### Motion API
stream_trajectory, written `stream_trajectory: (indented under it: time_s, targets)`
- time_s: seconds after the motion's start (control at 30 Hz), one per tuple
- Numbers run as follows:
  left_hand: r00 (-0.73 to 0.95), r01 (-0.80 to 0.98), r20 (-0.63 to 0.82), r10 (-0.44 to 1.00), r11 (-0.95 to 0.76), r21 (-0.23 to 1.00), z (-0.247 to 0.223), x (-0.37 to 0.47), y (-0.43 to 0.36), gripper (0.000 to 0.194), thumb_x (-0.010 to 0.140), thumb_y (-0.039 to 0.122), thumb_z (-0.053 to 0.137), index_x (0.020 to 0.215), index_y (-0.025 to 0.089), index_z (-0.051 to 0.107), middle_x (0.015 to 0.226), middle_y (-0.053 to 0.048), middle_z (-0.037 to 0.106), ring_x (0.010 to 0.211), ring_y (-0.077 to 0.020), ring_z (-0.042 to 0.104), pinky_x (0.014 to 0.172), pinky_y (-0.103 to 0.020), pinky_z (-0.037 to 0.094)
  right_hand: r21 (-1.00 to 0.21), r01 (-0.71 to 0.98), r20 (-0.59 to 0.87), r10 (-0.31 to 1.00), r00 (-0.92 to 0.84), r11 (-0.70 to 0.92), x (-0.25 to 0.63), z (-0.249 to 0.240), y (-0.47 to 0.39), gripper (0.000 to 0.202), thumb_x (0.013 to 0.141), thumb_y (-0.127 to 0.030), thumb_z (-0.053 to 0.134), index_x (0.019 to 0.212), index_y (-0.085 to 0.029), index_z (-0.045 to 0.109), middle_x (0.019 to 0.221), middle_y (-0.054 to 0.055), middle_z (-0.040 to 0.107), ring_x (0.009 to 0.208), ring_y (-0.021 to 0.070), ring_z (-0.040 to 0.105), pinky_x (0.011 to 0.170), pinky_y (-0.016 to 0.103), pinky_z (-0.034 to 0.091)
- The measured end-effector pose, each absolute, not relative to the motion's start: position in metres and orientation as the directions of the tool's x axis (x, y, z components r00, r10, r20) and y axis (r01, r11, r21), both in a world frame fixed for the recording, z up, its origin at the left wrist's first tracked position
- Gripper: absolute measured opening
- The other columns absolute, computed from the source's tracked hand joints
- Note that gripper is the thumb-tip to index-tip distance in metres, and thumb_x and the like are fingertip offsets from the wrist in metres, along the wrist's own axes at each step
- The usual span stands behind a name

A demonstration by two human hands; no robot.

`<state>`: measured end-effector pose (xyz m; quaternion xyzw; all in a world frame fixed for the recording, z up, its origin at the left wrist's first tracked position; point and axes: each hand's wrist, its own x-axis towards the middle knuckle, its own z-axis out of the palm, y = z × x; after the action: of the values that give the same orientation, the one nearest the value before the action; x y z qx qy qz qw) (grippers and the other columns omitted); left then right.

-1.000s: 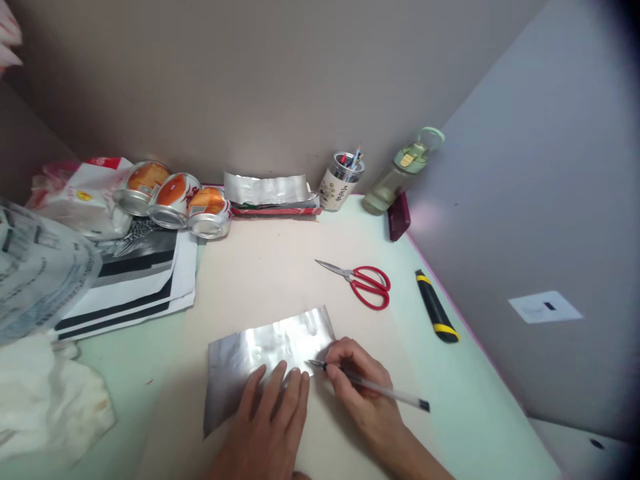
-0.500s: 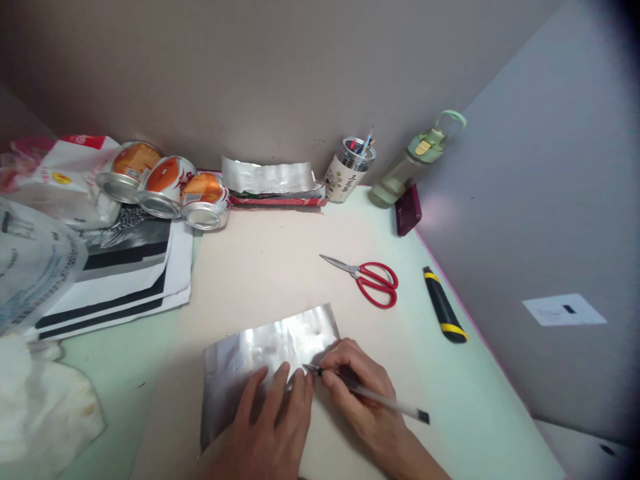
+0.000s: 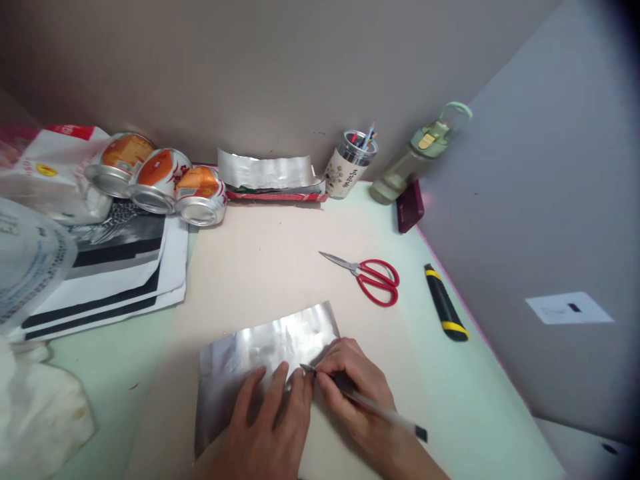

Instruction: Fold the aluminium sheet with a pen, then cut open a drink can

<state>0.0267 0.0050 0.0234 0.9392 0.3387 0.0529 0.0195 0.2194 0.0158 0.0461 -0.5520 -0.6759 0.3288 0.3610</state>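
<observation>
A shiny silver metal sheet (image 3: 265,343) lies at the near middle of the desk, on a large cream board (image 3: 255,273). My left hand (image 3: 273,420) rests on the sheet's lower part with fingers spread, pressing it flat. In my right hand (image 3: 357,393) is a pen (image 3: 380,411) with a clear barrel and black end, gripped between thumb and fingers. Its tip points left and meets the sheet just beyond my left fingertips. Beyond my right hand lie scissors (image 3: 367,275) with red handles.
Right of the scissors is a black-yellow utility knife (image 3: 445,303). Behind stand a pen cup (image 3: 349,167), a green bottle (image 3: 410,163) and a dark red box (image 3: 410,207). Several cut-open cans (image 3: 203,197), metal strips (image 3: 267,171), printed papers (image 3: 115,287) and plastic bags (image 3: 33,267) sit left and back.
The pen tip has shifted slightly left on the metal sheet, and the pen's back end has dipped lower. My left hand stays in place. The view has shifted a little.
</observation>
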Motion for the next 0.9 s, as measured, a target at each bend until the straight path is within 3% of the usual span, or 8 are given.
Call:
stream_trajectory:
  time_s: [0.13,0.37,0.53,0.67,0.9]
  targets:
    - [0.72,0.683,0.049,0.693,-0.719,0.127,0.0245,0.031,0.0008,0.07,0.088,0.073,0.048,0.136,0.024,0.061,0.137,-0.008,0.065,0.128,-0.0311,0.051,0.105,-0.049,0.036,-0.834,0.524,0.129,0.984,-0.121,0.174,0.2188,0.0458,0.0154,0.013,0.095,-0.017,0.054,0.084,-0.022,0.058,0.079,0.003,0.062,0.075,0.0186,0.056,0.07,0.033,0.045]
    - [0.709,0.695,0.014,0.705,-0.702,0.158,0.0256,0.0322,0.0014,0.068,0.089,0.071,0.046,0.136,0.024,0.06,0.139,-0.008,0.063,0.129,-0.0317,0.052,0.106,-0.051,0.036,-0.824,0.546,0.134,0.989,-0.069,0.15,0.2162,0.0463,0.0155,0.015,0.096,-0.016,0.052,0.083,-0.022,0.058,0.078,0.003,0.06,0.074,0.0183,0.056,0.067,0.032,0.046]
    - [0.769,0.63,0.012,0.639,-0.761,0.153,0.0262,0.0284,0.0047,0.073,0.087,0.07,0.052,0.141,0.021,0.056,0.141,-0.009,0.061,0.127,-0.0334,0.054,0.102,-0.049,0.043,-0.815,0.565,0.137,0.99,-0.026,0.128,0.2181,0.0439,0.0134,0.015,0.095,-0.015,0.052,0.083,-0.023,0.055,0.079,0.002,0.059,0.077,0.0182,0.057,0.068,0.03,0.046]
    - [0.737,0.674,-0.053,0.674,-0.725,0.145,0.0278,0.0309,0.0025,0.072,0.087,0.063,0.059,0.144,0.021,0.052,0.145,-0.009,0.057,0.131,-0.0342,0.051,0.106,-0.052,0.04,-0.819,0.565,0.127,0.992,0.01,0.1,0.2194,0.0426,0.0121,0.015,0.095,-0.014,0.052,0.083,-0.023,0.054,0.081,0.002,0.058,0.077,0.0176,0.057,0.069,0.029,0.046]
    - [0.705,0.703,-0.067,0.706,-0.682,0.202,0.027,0.0345,0.0001,0.076,0.084,0.073,0.055,0.142,0.024,0.054,0.143,-0.009,0.06,0.13,-0.0343,0.053,0.108,-0.052,0.039,-0.813,0.576,0.14,0.989,0.041,0.091,0.2183,0.0429,0.0107,0.015,0.096,-0.014,0.05,0.084,-0.023,0.053,0.082,0.002,0.058,0.077,0.017,0.057,0.069,0.029,0.046]
